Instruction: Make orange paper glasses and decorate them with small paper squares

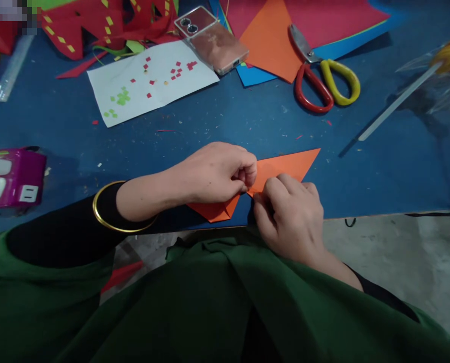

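Note:
A folded piece of orange paper (pixel 283 166) lies at the front edge of the blue table, with a pointed corner reaching to the right. My left hand (pixel 220 171) is closed on it from the left, thumb and curled fingers pinching near its middle. Close beside it, my right hand (pixel 293 214) presses curled fingers onto the paper's near edge. Part of the paper shows below my left hand as folded flaps. The hands cover its middle, so the fold there is hidden.
Beyond the hands lie scissors (pixel 313 75) with red and yellow handles, a phone (pixel 213 40), and a white sheet (pixel 96 83) with small red and green paper bits. Orange, red and blue paper sheets (pixel 334 20) lie at the back. A purple tape dispenser (pixel 30 176) stands at left.

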`<state>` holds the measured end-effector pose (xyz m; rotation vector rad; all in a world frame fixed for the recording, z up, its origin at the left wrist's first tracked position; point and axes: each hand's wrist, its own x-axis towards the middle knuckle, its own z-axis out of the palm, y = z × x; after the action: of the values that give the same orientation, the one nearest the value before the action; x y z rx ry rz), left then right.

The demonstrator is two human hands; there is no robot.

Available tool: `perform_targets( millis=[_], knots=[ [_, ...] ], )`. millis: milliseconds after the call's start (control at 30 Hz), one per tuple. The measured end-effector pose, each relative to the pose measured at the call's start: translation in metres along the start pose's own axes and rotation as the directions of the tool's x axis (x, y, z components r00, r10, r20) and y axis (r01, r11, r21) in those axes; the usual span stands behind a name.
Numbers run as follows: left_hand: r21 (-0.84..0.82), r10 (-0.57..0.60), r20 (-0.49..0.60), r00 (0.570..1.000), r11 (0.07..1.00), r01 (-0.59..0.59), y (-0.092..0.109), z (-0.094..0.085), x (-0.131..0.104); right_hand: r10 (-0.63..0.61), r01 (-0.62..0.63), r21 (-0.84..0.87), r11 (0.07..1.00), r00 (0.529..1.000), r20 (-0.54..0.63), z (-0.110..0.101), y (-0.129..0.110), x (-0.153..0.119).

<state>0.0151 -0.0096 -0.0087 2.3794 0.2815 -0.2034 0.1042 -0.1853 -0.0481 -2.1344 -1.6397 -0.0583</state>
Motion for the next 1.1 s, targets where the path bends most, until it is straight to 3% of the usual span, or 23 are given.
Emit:
perform_targets(
  millis=[167,500,1100],
  knots=[
    [-0.219,-0.015,0.037,0.999,0.975,0.023,-0.0072,-0.0079,0.0009,0.004,-0.004,0.017,1.0,1.0,0.004,0.0002,-0.0001,0.0002],
    [-0.078,-0.043,-0.019,0.999,0.996,0.041,-0.0027,-0.0007,0.0006,0.005,-0.005,0.011,1.0,1.0,-0.012,0.0013,0.0001,0.0],
    [-0.072,-0.082,0.011,0.997,0.994,0.082,-0.0002,-0.0039,0.0026,0.0,0.001,0.025,1.0,1.0,-0.017,0.0009,0.0004,-0.0001]
  ],
)
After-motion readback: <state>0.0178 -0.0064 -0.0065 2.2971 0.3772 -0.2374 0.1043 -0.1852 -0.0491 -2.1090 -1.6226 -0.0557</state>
